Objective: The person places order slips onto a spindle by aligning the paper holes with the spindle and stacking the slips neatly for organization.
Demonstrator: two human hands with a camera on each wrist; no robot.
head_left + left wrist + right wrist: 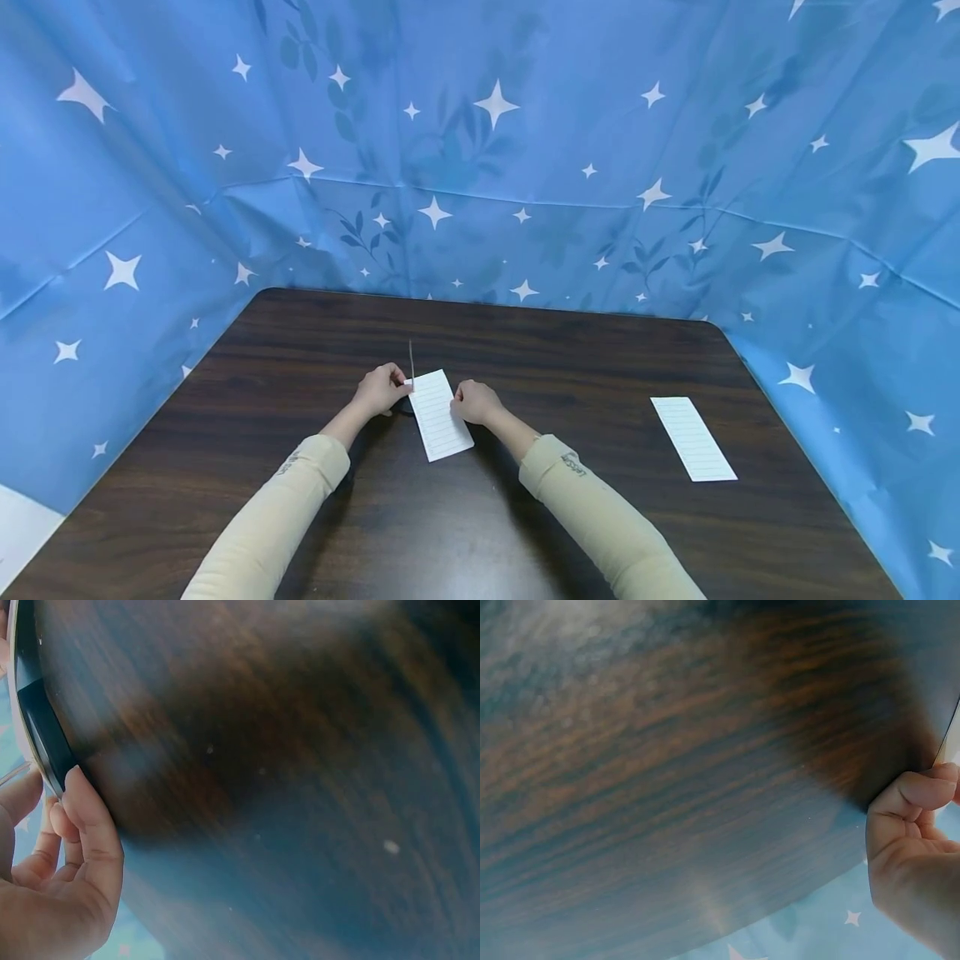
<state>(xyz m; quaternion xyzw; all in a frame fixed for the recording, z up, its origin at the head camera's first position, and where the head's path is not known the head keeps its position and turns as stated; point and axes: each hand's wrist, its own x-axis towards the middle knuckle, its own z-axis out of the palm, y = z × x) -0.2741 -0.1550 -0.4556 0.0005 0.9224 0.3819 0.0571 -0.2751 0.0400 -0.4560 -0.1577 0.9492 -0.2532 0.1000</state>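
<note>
A white lined sheet of paper (441, 417) is held between both hands near the middle of the table. My left hand (384, 389) pinches it at its upper left corner, thumb and fingers on the edge. A thin upright strip (411, 358) rises beside those fingertips; its kind is unclear. Under the paper by the left hand is a dark object (405, 407), mostly hidden. In the left wrist view this black object (46, 735) lies against the paper's edge, close to the fingertips. My right hand (477, 402), fingers curled, pinches the paper's right edge.
A second white lined sheet (693, 439) lies flat on the right part of the dark wooden table (562, 517). Behind the table hangs a blue curtain (540, 150) with white stars. A white surface (22, 533) shows at the lower left.
</note>
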